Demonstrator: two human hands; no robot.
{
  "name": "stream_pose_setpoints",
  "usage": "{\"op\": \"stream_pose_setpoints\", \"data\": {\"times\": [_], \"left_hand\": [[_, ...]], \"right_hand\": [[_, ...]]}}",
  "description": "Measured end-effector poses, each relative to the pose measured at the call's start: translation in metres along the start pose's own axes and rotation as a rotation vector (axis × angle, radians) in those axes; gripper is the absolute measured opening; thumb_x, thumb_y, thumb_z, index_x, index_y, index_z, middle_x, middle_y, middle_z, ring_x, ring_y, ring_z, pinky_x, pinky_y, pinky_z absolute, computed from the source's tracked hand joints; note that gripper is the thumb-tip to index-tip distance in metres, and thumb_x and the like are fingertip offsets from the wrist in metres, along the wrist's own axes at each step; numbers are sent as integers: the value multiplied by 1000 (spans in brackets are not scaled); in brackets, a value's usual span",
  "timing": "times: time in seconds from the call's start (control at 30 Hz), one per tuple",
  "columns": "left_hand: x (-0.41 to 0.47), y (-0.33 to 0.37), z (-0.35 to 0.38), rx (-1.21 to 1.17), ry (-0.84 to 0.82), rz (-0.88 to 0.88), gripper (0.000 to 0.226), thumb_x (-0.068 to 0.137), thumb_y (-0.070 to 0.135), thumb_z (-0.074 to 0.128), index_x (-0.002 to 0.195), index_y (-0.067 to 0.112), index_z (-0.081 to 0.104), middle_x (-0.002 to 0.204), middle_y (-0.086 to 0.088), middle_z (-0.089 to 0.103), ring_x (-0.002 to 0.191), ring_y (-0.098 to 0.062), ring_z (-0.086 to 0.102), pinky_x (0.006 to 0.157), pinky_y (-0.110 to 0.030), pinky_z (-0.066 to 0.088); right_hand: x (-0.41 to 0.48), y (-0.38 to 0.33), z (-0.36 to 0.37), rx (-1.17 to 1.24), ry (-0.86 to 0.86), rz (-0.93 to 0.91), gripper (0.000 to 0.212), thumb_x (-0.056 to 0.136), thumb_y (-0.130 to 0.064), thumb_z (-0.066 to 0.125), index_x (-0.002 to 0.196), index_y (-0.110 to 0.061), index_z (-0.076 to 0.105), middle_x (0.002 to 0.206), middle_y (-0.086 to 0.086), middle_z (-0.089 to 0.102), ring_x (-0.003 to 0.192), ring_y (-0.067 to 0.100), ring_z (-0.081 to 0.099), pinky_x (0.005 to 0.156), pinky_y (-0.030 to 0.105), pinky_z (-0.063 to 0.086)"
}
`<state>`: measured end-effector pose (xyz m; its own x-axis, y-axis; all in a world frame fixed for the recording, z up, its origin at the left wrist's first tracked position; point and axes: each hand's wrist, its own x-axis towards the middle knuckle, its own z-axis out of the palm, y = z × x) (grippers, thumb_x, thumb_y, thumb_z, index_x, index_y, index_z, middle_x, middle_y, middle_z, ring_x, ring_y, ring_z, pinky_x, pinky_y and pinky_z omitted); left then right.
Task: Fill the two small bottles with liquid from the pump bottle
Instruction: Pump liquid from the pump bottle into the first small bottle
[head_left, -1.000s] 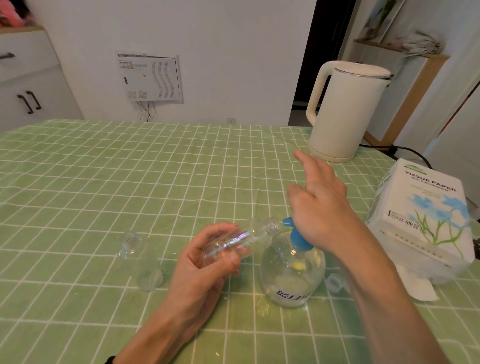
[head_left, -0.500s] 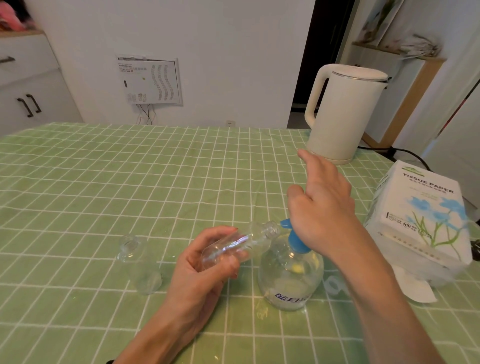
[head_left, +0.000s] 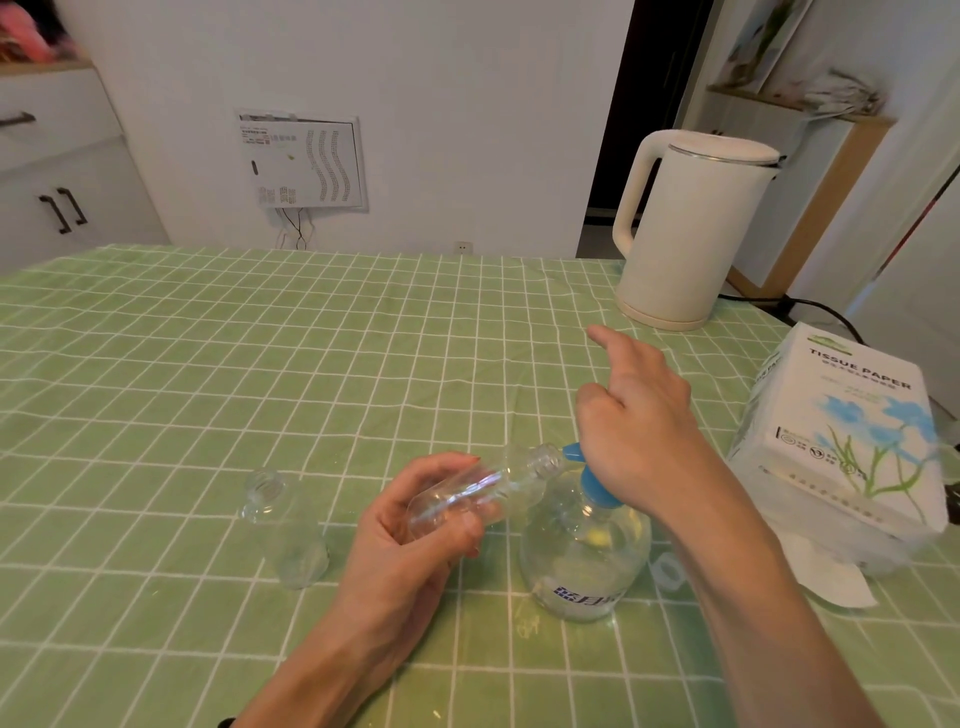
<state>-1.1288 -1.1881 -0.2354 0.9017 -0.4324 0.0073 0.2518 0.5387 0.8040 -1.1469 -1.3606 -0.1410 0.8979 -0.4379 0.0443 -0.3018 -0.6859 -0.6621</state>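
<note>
Head cam, only view.

Left hand (head_left: 415, 540): fingers and thumb curled round a small clear bottle (head_left: 483, 491), gripping its lower half. The bottle is tilted close to horizontal, with the base toward the palm and the open mouth pointing up and right. The mouth sits right at the blue nozzle (head_left: 571, 451) of the pump bottle (head_left: 582, 561), touching or just short of it. Can't tell if there's any liquid in the small bottle, the glare is too strong.

Right hand (head_left: 639, 426): on top of the blue pump head, palm down and covering most of it. The index finger is straight out, pointing away over the table, and the other fingers are loosely bent. Nothing is pinched or wrapped as far as the frame shows, so it's a flat press and not a grip.

The pump bottle stands upright on the green checked tablecloth (head_left: 208, 364), just right of the left hand. It has a clear round body, liquid inside and blue lettering near the base.

Second small bottle (head_left: 283, 525): upright on the cloth to the left of the left hand, uncapped, nothing touching it.

A small clear cap (head_left: 667, 569) lies on the cloth just right of the pump bottle.

Far right: a white kettle (head_left: 685, 228) at the table's back edge and a tissue paper pack (head_left: 841, 431) nearer, both well apart from the bottles.
</note>
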Motion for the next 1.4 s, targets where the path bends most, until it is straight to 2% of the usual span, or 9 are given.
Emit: {"op": "stream_pose_setpoints", "data": {"times": [0.2,0.43,0.57,0.87,1.23,1.4], "left_hand": [[1,-1,-1,14,5,1,41,50,7,84,89,21,82,102,-6,77,72,-14,71,60,-21,57],[3,-1,-1,11,-2,-3,40,50,7,84,88,21,82,100,-5,77,73,-14,71,62,-21,58],[1,1,0,-3,-15,0,41,51,5,83,89,20,82,97,-7,77,67,-14,70,59,-21,57],[1,0,-1,14,-7,-11,41,51,8,84,90,21,82,104,-5,77,76,-16,72,64,-22,58],[1,1,0,17,-5,1,41,50,8,85,88,22,82,101,-5,77,72,-14,71,62,-22,57],[1,0,0,28,2,5,41,51,9,85,90,21,82,103,-5,76,74,-14,70,62,-22,57]], "right_hand": [[-2,-2,-3,-31,82,-34,61,100,-20,36,157,-35,21,164,-12,16,151,15,6,122,58,11],[0,-3,-2,12,-7,0,60,100,-16,33,156,-35,25,163,-11,18,151,14,5,123,55,9],[0,-3,-2,5,-56,22,60,100,-14,33,156,-33,28,164,-9,20,152,16,7,124,55,10],[-1,-4,-5,44,-6,18,57,101,-19,34,155,-36,29,162,-10,24,150,13,10,123,55,14],[0,-3,-2,34,-69,30,56,101,-14,32,153,-36,35,160,-7,29,148,20,21,122,51,19],[0,-2,-2,44,-47,35,55,101,-17,34,153,-36,34,159,-7,30,147,21,23,120,52,22]]}}
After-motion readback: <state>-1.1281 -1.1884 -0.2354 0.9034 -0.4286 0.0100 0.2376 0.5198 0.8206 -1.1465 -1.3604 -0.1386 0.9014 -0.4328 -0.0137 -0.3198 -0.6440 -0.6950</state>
